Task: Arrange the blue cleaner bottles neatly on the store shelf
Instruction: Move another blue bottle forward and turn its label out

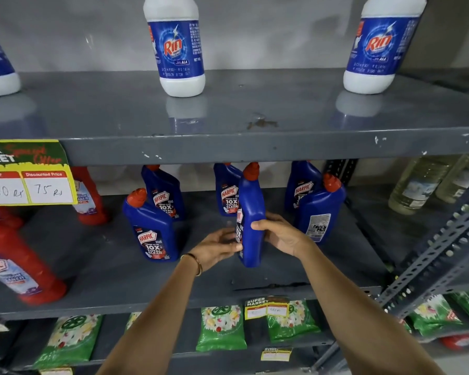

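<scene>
Several blue Harpic cleaner bottles with red caps stand on the grey middle shelf (pixel 119 280). One blue bottle (pixel 251 212) sits upright at the shelf's middle, turned side-on, with both hands on it. My left hand (pixel 214 247) presses its label side and my right hand (pixel 279 234) wraps its right side. A front-left bottle (pixel 152 228) faces forward. A front-right bottle (pixel 318 209) shows its back label. Three more stand behind: back left (pixel 164 193), back middle (pixel 226 190), back right (pixel 301 185).
Red cleaner bottles (pixel 19 261) stand at the left of the same shelf, behind a price tag (pixel 27 174). White Rin bottles (pixel 179 47) stand on the shelf above. Green packets (pixel 220 328) lie below. A slotted metal upright (pixel 431 261) and clear bottles (pixel 417 185) are at the right.
</scene>
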The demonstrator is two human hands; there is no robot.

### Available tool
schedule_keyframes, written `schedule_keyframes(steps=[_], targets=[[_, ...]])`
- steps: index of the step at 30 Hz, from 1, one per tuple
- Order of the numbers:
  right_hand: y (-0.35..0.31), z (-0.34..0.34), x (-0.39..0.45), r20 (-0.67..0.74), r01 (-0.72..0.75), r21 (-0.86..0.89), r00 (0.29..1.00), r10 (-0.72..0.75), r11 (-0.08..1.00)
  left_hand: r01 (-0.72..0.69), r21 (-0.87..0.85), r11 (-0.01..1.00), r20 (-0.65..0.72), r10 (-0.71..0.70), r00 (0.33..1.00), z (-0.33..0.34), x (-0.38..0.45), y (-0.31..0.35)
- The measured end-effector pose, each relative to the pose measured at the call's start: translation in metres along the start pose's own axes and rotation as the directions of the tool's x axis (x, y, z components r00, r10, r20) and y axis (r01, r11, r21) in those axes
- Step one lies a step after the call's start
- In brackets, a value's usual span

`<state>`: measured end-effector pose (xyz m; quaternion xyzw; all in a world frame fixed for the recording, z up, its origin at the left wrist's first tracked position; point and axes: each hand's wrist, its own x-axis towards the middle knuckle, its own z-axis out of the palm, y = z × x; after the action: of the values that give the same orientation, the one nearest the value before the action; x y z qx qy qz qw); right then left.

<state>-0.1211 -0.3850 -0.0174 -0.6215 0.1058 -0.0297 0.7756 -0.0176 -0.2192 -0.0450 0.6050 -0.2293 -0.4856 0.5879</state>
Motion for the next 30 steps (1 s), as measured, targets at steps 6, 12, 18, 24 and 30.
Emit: schedule_keyframes(steps=[6, 12, 18, 24, 30], targets=[[-0.006, 0.004, 0.002, 0.102, -0.046, 0.123, 0.994, 0.034, 0.991, -0.015, -0.100, 0.995, 0.089, 0.024, 0.996, 0.005, 0.006, 0.001], [-0.008, 0.001, 0.011, -0.069, 0.055, 0.095, 0.996, -0.049, 0.994, -0.074, 0.083, 0.994, -0.368, 0.099, 0.924, 0.019, 0.019, 0.002], [-0.003, -0.005, 0.015, -0.096, 0.064, -0.027, 0.993, -0.066, 0.998, -0.013, 0.356, 0.934, -0.559, 0.225, 0.798, 0.027, 0.025, 0.000], [0.005, -0.005, 0.016, -0.084, 0.012, -0.048, 0.996, -0.016, 0.999, 0.054, 0.369, 0.928, -0.601, 0.194, 0.775, 0.027, 0.026, -0.010], [0.011, 0.001, 0.015, -0.104, -0.004, -0.085, 0.995, -0.005, 0.996, 0.043, 0.334, 0.941, -0.610, 0.182, 0.771, 0.026, 0.020, -0.019]])
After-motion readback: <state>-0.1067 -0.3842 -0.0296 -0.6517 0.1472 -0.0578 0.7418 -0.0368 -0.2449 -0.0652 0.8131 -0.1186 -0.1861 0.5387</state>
